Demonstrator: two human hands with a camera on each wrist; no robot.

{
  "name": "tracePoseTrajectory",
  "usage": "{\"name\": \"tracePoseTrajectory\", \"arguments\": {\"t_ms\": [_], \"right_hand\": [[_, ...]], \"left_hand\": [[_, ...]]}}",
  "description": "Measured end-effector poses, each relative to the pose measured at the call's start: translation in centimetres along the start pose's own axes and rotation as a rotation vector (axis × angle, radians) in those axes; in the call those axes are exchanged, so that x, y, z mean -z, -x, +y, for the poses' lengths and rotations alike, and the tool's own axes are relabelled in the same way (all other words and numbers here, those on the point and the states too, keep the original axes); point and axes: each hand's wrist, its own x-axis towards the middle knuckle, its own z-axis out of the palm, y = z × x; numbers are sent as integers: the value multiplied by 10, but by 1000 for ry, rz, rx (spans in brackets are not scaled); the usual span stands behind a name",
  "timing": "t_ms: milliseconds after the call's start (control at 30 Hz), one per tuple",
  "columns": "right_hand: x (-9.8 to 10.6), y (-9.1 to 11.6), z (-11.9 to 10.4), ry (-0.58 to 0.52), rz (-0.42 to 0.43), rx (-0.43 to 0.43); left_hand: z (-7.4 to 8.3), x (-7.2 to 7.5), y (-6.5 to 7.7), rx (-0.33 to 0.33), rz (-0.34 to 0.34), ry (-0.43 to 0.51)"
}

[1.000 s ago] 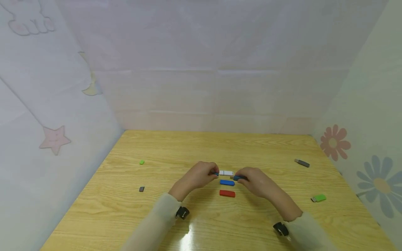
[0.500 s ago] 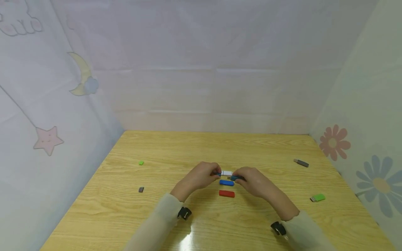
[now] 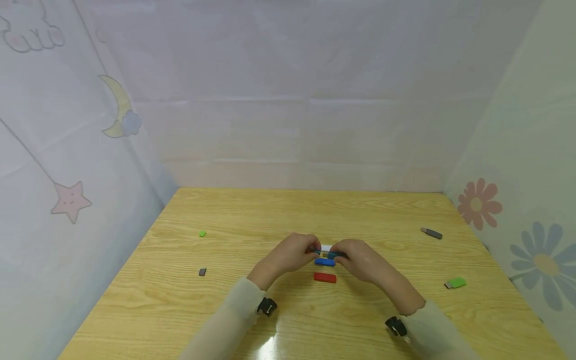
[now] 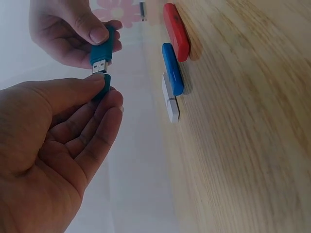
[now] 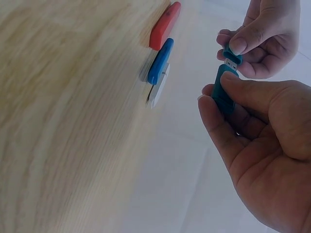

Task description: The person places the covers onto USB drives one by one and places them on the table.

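Note:
My right hand (image 3: pixel 360 257) pinches a teal USB stick (image 5: pixel 223 92) between thumb and fingers, its metal plug (image 4: pixel 100 66) pointing at the left hand. Between the thumb and fingers of my left hand (image 3: pixel 290 254) is a small teal cap (image 5: pixel 232 54). The cap's mouth is right at the tip of the plug, in line with it, and part of the metal still shows. Both hands are raised over the table. Beneath them lie a white USB stick (image 4: pixel 170 99), a blue one (image 4: pixel 172 69) and a red one (image 4: pixel 176 32), side by side.
On the right of the wooden table (image 3: pixel 252 215) lie a grey USB stick (image 3: pixel 433 233) and a green USB stick (image 3: pixel 456 283), plugs bare. A small green cap (image 3: pixel 202 233) and a grey cap (image 3: pixel 202 272) lie on the left. Printed cloth walls surround the table's back and sides.
My left hand has moved right with the teal cap and my right hand slightly left with the USB stick, so the gap between plug and cap has narrowed.

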Motion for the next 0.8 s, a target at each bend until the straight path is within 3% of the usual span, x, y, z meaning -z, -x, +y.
{"name": "tracePoseTrajectory", "arguments": {"t_ms": [800], "right_hand": [[-1, 0, 0, 20, 18, 30]], "left_hand": [[6, -1, -2, -22, 8, 15]]}}
